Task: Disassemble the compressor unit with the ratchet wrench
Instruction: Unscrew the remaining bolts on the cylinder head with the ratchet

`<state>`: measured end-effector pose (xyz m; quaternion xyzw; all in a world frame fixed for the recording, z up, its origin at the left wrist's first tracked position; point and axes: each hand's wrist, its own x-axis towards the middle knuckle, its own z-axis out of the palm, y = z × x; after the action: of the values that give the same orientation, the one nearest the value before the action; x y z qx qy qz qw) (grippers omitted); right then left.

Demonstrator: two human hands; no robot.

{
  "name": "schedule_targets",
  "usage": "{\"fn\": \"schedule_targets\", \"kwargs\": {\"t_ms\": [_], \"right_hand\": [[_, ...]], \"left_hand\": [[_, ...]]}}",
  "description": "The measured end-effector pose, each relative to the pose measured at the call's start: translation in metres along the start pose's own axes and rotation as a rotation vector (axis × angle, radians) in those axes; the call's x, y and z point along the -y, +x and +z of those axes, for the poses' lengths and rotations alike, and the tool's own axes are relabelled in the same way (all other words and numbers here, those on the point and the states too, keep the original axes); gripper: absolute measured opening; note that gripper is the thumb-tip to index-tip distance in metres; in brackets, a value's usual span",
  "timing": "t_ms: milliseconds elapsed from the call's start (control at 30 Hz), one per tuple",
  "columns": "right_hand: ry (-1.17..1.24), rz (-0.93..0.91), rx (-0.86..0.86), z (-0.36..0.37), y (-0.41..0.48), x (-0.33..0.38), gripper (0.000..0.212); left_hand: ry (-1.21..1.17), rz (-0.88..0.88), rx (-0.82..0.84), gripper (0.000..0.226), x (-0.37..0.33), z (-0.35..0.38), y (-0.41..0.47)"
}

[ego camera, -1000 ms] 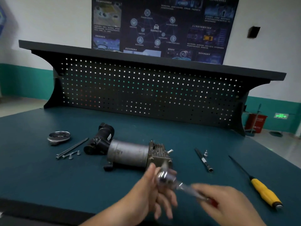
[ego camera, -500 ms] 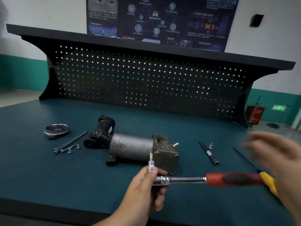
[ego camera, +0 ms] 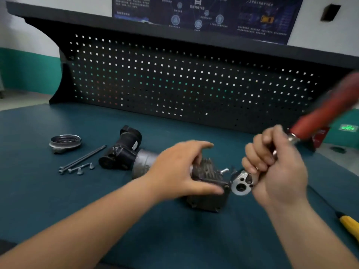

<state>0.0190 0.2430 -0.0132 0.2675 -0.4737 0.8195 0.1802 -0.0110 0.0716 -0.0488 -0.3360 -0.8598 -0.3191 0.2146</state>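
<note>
The compressor unit (ego camera: 206, 193) lies across the middle of the green bench, its black end to the left and its finned metal head to the right. My left hand (ego camera: 182, 171) holds the finned head, fingers over the top and thumb on the front face. My right hand (ego camera: 272, 171) grips the steel shank of the ratchet wrench (ego camera: 240, 184). The wrench head sits just right of the compressor's head, close to a bolt that sticks up there. Its red handle (ego camera: 326, 113) points up and to the right, blurred.
A metal ring cap (ego camera: 65, 142), long bolts (ego camera: 83, 159) and short screws (ego camera: 80, 170) lie at the left of the bench. A yellow-handled screwdriver (ego camera: 349, 226) lies at the right edge. The black pegboard (ego camera: 174, 80) stands along the back of the bench (ego camera: 58, 200).
The wrench passed from my left hand to my right hand. My left hand moved onto the compressor's finned head. The wrench handle swung up to the right.
</note>
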Motion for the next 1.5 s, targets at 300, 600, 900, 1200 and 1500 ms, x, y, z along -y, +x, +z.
{"fn": "schedule_targets", "kwargs": {"t_ms": [300, 600, 900, 1200, 1500], "right_hand": [[0.223, 0.295, 0.192, -0.020, -0.001, -0.023, 0.056], [0.113, 0.173, 0.158, -0.015, -0.012, -0.037, 0.055], [0.133, 0.095, 0.076, -0.009, -0.020, -0.044, 0.056], [0.119, 0.056, -0.167, -0.003, -0.025, -0.048, 0.058], [0.129, 0.078, -0.335, 0.002, -0.020, -0.050, 0.056]], "left_hand": [[0.628, -0.054, 0.137, 0.082, 0.035, 0.042, 0.018], [0.659, -0.089, 0.101, 0.084, 0.027, 0.051, 0.024], [0.651, -0.081, 0.108, 0.071, 0.029, 0.052, 0.023], [0.643, -0.097, 0.117, 0.074, 0.028, 0.052, 0.023], [0.630, -0.116, 0.080, 0.062, 0.029, 0.058, 0.023]]}}
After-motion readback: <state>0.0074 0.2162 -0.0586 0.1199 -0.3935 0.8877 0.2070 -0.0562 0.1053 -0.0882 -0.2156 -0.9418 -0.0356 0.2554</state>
